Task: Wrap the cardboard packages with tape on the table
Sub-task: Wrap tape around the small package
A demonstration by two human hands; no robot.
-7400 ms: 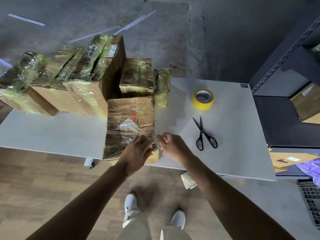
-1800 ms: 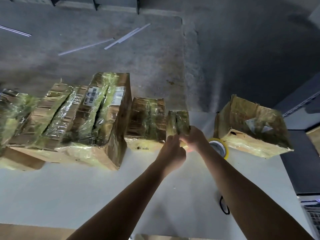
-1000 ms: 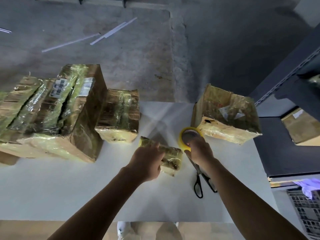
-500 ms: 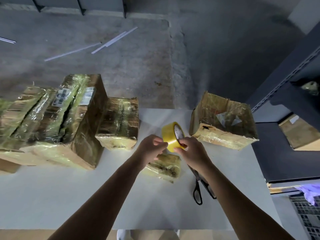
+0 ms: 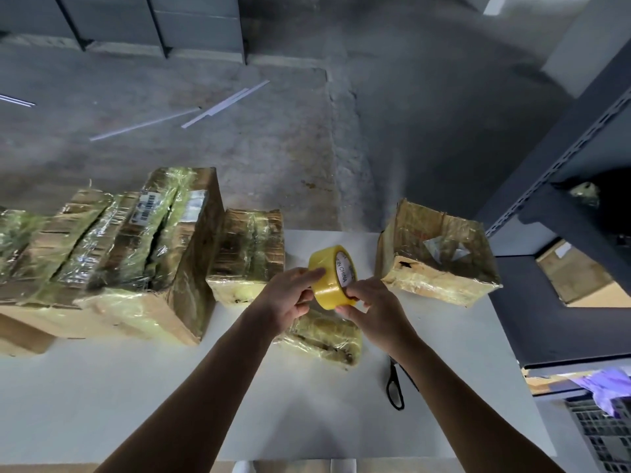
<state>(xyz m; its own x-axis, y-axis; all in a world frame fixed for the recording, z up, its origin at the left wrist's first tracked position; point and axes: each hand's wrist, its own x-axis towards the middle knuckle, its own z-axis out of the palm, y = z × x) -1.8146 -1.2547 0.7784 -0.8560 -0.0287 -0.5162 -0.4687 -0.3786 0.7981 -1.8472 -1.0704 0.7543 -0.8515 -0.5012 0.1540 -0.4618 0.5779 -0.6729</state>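
Two hands, head view: left hand (image 5: 290,300) and right hand (image 5: 374,310) gripped the round yellow roll of packing tape (image 5: 330,283) from either side, with the small film-covered cardboard package (image 5: 324,337) lying just beneath them on the white tabletop (image 5: 300,411). The step was probably finding the tape's end; next it needed peeling onto that package.

- The tape roll (image 5: 328,285) was translucent yellow, its inner core white with black lettering.
- The worktop (image 5: 136,397) was plain white.
- The small package (image 5: 324,339) was brown cardboard under glossy yellowish film.
- The label (image 5: 146,209) was white with black barcode stripes.
- The scissors (image 5: 393,367) were black.
- The floor (image 5: 239,148) was mottled grey.
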